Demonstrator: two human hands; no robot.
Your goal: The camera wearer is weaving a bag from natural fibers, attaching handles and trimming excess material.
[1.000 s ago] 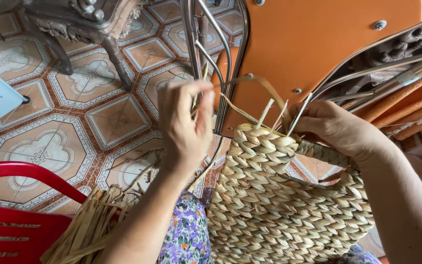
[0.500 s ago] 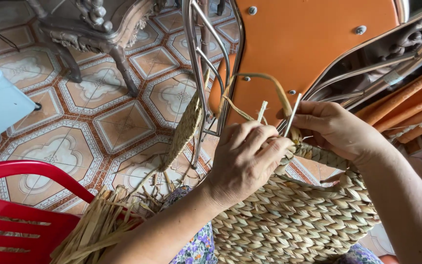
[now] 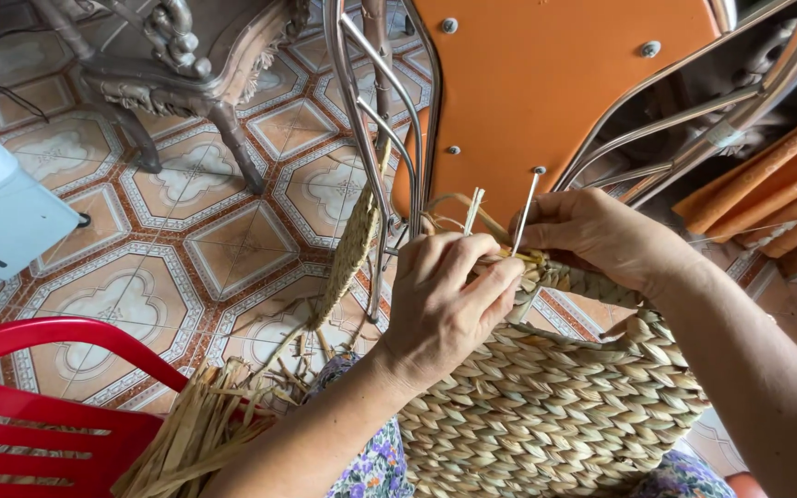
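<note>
I hold a woven basket (image 3: 546, 415) on my lap. It is made of dry, pale straw braids. Its top edge (image 3: 592, 281) runs from side to side in front of me, and both my hands sit right on that edge.

My left hand (image 3: 445, 304) is curled over the edge, with the fingers (image 3: 495, 277) pinched shut on the loose straw there. My right hand (image 3: 601, 235) is just beside it, a bit farther from me, and it pinches the edge too. A thin metal needle (image 3: 528, 203) sticks up by my right hand, and a few straw ends (image 3: 472, 207) stand up between my hands.

A long braid (image 3: 348, 254) hangs off to the left, past my left hand, down toward a heap of loose straw (image 3: 200, 429) by the red chair (image 3: 57, 406). My left hand is nearer to that braid. An orange chair (image 3: 546, 83) stands behind the basket on the tiled floor (image 3: 223, 240).
</note>
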